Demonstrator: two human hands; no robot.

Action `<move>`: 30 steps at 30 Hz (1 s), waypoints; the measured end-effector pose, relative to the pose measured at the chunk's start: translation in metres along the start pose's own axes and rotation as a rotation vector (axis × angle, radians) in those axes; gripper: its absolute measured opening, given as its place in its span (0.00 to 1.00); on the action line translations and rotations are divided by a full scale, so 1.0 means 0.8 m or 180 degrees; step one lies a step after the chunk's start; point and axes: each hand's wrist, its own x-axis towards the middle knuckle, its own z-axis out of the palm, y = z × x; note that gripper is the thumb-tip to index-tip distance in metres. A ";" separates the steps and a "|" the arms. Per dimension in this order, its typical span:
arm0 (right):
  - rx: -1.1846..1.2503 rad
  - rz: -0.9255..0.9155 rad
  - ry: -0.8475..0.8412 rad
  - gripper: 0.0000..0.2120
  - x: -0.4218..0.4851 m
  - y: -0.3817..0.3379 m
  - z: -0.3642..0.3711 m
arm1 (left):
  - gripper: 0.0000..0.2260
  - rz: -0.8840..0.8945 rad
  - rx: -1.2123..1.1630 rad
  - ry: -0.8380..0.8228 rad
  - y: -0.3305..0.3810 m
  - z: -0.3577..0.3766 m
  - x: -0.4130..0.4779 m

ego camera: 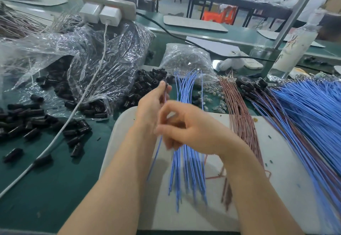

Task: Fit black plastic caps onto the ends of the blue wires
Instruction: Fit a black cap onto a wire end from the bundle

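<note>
L hand (153, 103), centre frame, pinches one blue wire (155, 157) near its top end betw. thumb & fingers; the wire hangs down-left over the white board (276, 170). A dark speck sits at the fingertips: maybe a cap, too small to tell. R hand (188, 131), just below-right of L, has fingers curled but is motion-blurred, so can't tell if it grips that wire, the loose blue wires (188, 172) under it, or nothing. Black caps (147, 84) are heaped just above the L hand, w/ more strewn over the green bench (46, 188) at left. Risks, as I judge: wire is thin & floppy, so pushed from too far back it'd prob. buckle instead of entering the cap. The R hand, so close over the loose wires, could drag some along or fan them off the board. Brown wires (239, 116) lie right beside the blue ones, so picking up the wrong one is easy. Caps look like rollers; a fumbled one could vanish among the heap or under the white charger cable (73, 120).
</note>
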 end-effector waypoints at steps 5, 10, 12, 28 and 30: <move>0.0505 -0.0039 -0.1779 0.05 -0.021 -0.034 0.002 | 0.09 -0.0026 -0.0130 0.0016 0.003 -0.001 0.001; 0.0828 -0.0087 -0.2336 0.07 -0.022 -0.040 -0.005 | 0.06 0.0101 -0.0106 -0.0225 0.000 0.001 0.004; 0.0913 -0.0041 -0.2011 0.05 -0.017 -0.032 -0.008 | 0.06 0.0017 -0.0010 -0.0345 -0.001 0.000 0.004; -0.0177 0.0850 0.0875 0.09 0.018 0.053 -0.028 | 0.05 0.0843 0.0816 -0.0413 -0.023 0.008 0.001; -0.0192 0.0776 0.0532 0.09 0.014 0.048 -0.028 | 0.06 0.0842 0.0624 -0.0362 -0.021 0.008 0.001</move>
